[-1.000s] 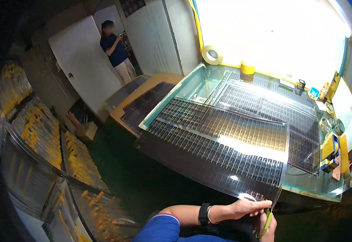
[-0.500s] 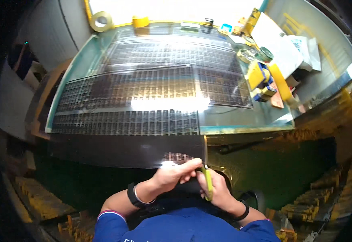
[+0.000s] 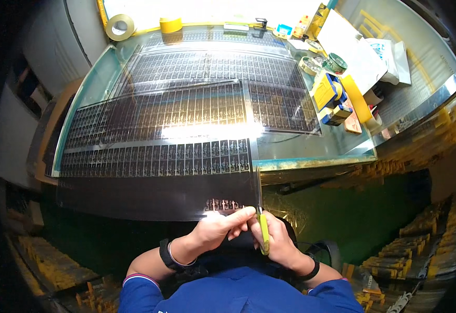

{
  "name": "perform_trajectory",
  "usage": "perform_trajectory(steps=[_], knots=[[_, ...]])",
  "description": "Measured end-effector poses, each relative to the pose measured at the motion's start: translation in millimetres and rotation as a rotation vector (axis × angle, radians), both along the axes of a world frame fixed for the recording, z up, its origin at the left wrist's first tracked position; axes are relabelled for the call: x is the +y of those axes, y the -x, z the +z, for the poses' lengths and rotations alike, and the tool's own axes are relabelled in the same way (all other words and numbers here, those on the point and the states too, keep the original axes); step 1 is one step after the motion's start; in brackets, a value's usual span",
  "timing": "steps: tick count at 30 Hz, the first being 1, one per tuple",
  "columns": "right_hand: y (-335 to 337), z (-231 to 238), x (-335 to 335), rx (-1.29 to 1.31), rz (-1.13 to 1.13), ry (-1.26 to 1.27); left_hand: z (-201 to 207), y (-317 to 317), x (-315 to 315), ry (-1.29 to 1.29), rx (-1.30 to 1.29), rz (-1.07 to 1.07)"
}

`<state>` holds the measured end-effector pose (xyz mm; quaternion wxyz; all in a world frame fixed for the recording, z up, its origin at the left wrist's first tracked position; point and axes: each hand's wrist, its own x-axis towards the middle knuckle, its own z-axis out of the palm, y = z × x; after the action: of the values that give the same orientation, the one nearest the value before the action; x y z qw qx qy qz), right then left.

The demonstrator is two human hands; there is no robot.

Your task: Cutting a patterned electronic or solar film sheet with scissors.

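Over green floor (image 3: 322, 208), your right hand (image 3: 280, 242) grips lime-handled scissors (image 3: 264, 232), your left hand (image 3: 220, 228) pinching the near right corner of the dark film (image 3: 149, 195), which overhangs the glass desk (image 3: 311, 149) and could sag, pulling the blades (image 3: 259, 195) astray.

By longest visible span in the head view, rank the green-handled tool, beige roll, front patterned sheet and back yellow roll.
1. Front patterned sheet
2. Green-handled tool
3. Beige roll
4. Back yellow roll, only slightly smaller
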<state>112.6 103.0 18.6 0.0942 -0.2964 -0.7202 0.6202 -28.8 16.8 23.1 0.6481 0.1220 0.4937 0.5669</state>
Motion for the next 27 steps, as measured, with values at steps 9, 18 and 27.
perform_trajectory(steps=[9, 18, 27], knots=[[-2, 9, 1, -0.057, -0.013, 0.141, 0, -2, -1, -0.004, 0.025, -0.04], [-3, 13, 4, -0.074, -0.031, 0.152, -3, -9, -6, 0.004, -0.003, -0.083], [-3, 0, 8, 0.05, -0.052, -0.006, -3, -18, -8, -0.047, -0.006, -0.126]])
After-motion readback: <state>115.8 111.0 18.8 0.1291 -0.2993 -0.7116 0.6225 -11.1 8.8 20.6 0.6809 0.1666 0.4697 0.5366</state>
